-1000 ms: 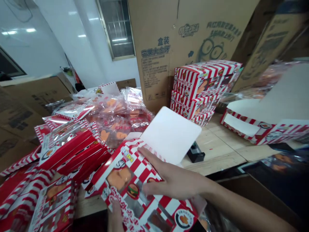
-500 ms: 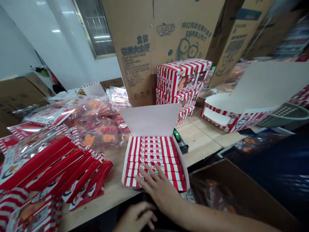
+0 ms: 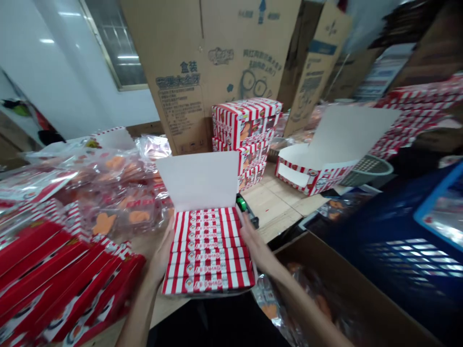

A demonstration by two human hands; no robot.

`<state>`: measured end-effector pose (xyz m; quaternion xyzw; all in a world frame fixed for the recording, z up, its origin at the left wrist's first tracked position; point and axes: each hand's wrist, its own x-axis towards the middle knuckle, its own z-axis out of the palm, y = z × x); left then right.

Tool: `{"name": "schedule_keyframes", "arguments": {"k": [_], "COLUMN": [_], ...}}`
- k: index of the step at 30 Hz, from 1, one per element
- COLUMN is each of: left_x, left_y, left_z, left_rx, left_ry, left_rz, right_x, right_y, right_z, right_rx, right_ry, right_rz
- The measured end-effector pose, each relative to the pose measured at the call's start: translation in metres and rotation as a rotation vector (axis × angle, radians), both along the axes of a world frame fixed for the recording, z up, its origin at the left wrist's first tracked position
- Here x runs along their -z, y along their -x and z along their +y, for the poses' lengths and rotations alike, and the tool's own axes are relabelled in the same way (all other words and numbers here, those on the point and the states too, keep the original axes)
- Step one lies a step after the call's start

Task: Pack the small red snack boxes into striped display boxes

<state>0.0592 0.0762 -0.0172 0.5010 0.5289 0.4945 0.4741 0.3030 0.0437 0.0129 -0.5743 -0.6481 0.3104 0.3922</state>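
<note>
An open display box (image 3: 198, 180) with its white lid raised sits at the table's front edge. A row of several red-and-white striped packs (image 3: 211, 255) fills it. My left hand (image 3: 164, 253) presses along the box's left wall, and my right hand (image 3: 256, 246) lies on its right wall, so the box is held between them. The fingers of both hands are partly hidden along the sides. To the left of my left hand lean several red flat packs (image 3: 68, 284), blurred at the lower edge.
Clear bags with orange pieces (image 3: 123, 202) are heaped at the left. Closed striped boxes (image 3: 246, 125) are stacked before a large carton (image 3: 202, 96). Another open striped box (image 3: 314, 176) stands right, near a grey basket (image 3: 372, 168). A blue crate (image 3: 398, 250) and a brown carton (image 3: 336, 274) are lower right.
My right hand has gone from the top of the packs to the box's right side. My left hand has come up to the left side. The view has swung right.
</note>
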Motion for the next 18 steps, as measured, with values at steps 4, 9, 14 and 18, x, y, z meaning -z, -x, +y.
{"name": "schedule_keyframes", "arguments": {"k": [4, 9, 14, 18], "left_x": [0.024, 0.048, 0.034, 0.028], "left_y": [0.003, 0.019, 0.025, 0.043], "left_z": [-0.019, -0.012, 0.031, 0.044], "left_rx": [-0.023, -0.132, -0.315, -0.086], "left_ry": [-0.05, -0.204, -0.161, -0.072], "left_rz": [0.291, 0.575, 0.081, 0.038], "right_x": [0.007, -0.002, 0.008, 0.02], "right_y": [0.021, 0.028, 0.017, 0.014], "right_z": [0.016, 0.03, 0.045, 0.047], "right_rx": [-0.193, -0.312, -0.364, -0.244], "right_ry": [-0.028, -0.033, -0.04, -0.067], "right_rz": [-0.323, -0.36, -0.101, 0.058]}}
